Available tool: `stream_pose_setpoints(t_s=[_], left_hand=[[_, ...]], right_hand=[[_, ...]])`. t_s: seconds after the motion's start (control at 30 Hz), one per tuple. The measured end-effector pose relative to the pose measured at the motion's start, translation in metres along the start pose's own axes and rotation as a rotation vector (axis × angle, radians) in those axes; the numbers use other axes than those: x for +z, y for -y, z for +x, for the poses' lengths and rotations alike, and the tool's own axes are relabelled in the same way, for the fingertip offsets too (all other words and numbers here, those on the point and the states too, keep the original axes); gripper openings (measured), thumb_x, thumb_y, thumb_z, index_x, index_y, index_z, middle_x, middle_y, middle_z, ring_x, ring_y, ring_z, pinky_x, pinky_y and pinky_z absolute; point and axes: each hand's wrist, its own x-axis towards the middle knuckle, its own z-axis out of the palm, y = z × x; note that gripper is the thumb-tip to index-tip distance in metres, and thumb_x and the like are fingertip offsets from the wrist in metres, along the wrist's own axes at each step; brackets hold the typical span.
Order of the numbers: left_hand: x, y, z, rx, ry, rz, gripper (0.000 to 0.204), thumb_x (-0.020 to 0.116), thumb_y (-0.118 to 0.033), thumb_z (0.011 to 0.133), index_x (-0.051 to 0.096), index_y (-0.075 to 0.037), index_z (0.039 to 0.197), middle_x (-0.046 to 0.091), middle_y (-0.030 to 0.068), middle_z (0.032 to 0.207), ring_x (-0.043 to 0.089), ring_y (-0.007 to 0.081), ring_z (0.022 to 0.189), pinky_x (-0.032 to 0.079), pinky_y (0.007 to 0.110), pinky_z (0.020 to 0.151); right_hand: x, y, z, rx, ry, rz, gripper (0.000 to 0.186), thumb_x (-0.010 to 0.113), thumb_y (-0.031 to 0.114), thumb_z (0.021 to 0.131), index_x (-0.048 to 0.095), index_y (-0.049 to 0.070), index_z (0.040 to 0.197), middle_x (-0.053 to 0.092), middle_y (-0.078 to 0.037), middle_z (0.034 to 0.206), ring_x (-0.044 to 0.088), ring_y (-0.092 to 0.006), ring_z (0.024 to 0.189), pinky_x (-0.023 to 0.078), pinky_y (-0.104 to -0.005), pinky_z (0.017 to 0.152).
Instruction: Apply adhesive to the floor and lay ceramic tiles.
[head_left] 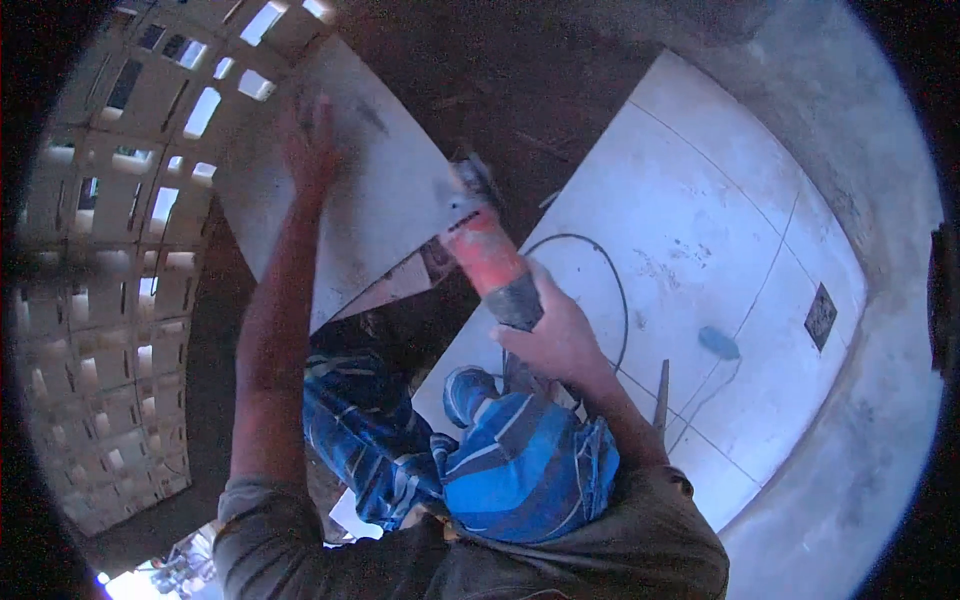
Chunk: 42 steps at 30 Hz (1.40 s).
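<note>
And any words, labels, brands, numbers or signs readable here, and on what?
None can be read.
Red-and-black power tool in the right hand: too blurred to tell any marking.
Pale slab by the left hand: dark smudges, no lettering visible.

Power tool (486,256): red body, worn and dusty in appearance, with a dark grip at the rear and a greyish metal head. Pose slanted, head toward the upper left, grip toward the lower right. Head located at the right-hand corner of the tile (400,190); outline blurred, contact between the two cannot be confirmed. Tile: large, pale grey, straight-edged, set cornerwise, one corner pointing down toward the wearer. Surface shaded darker at left, with a dark smudge on the upper part
</note>
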Motion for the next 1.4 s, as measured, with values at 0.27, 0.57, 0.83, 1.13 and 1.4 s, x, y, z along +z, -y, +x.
stream_pose_setpoints(t_s=[0.27, 0.57, 0.83, 1.13, 1.4], left_hand=[[-0.113, -0.250, -0.131, -0.255, 0.439, -0.936, 0.070, 0.064, -0.029, 0.094, 0.030, 0.001, 0.148, 0.048, 0.0193, 0.139, 0.047, 0.0268, 0.129, 0.043, 0.040, 0.104], [-0.109, -0.307, -0.135, -0.665, 0.650, -1.490, 0.088, 0.070, -0.029, 0.090, 0.016, -0.001, 0.154, 0.035, 0.0220, 0.147, 0.050, 0.0291, 0.126, 0.048, 0.040, 0.099], [-0.104, -0.300, -0.137, -0.731, 0.559, -1.547, 0.091, 0.075, -0.026, 0.085, 0.019, -0.003, 0.153, 0.038, 0.0196, 0.145, 0.051, 0.0285, 0.125, 0.048, 0.044, 0.100], [-0.123, -0.284, -0.138, -0.801, 0.391, -1.612, 0.086, 0.074, -0.020, 0.085, 0.021, 0.000, 0.150, 0.041, 0.0170, 0.143, 0.047, 0.0264, 0.128, 0.043, 0.042, 0.104], [-0.141, -0.262, -0.119, -0.793, 0.171, -1.475, 0.086, 0.072, -0.018, 0.087, 0.017, 0.003, 0.150, 0.040, 0.0205, 0.141, 0.048, 0.0277, 0.126, 0.039, 0.040, 0.107]], right_hand=[[-0.026, -0.026, 0.013, 0.008, -0.257, 0.113, 0.074, 0.073, 0.019, 0.072, 0.042, 0.006, 0.137, 0.060, -0.020, 0.113, 0.062, -0.0338, 0.104, 0.047, -0.0414, 0.092], [-0.027, -0.023, 0.001, -0.002, -0.422, 0.192, 0.052, 0.072, 0.016, 0.082, 0.052, 0.000, 0.127, 0.062, -0.013, 0.112, 0.060, -0.0217, 0.103, 0.047, -0.0356, 0.091], [-0.018, -0.025, 0.010, -0.032, -0.380, 0.229, 0.065, 0.073, 0.019, 0.077, 0.046, 0.001, 0.133, 0.062, -0.016, 0.114, 0.061, -0.0241, 0.106, 0.047, -0.0381, 0.093], [-0.006, -0.004, 0.012, -0.053, -0.316, 0.211, 0.070, 0.072, 0.017, 0.077, 0.040, 0.004, 0.139, 0.058, -0.018, 0.121, 0.058, -0.0288, 0.111, 0.044, -0.0406, 0.097], [-0.007, 0.038, 0.035, -0.229, -0.091, 0.035, 0.078, 0.072, 0.023, 0.078, 0.032, 0.003, 0.143, 0.059, -0.026, 0.120, 0.061, -0.0401, 0.111, 0.048, -0.0441, 0.092]])
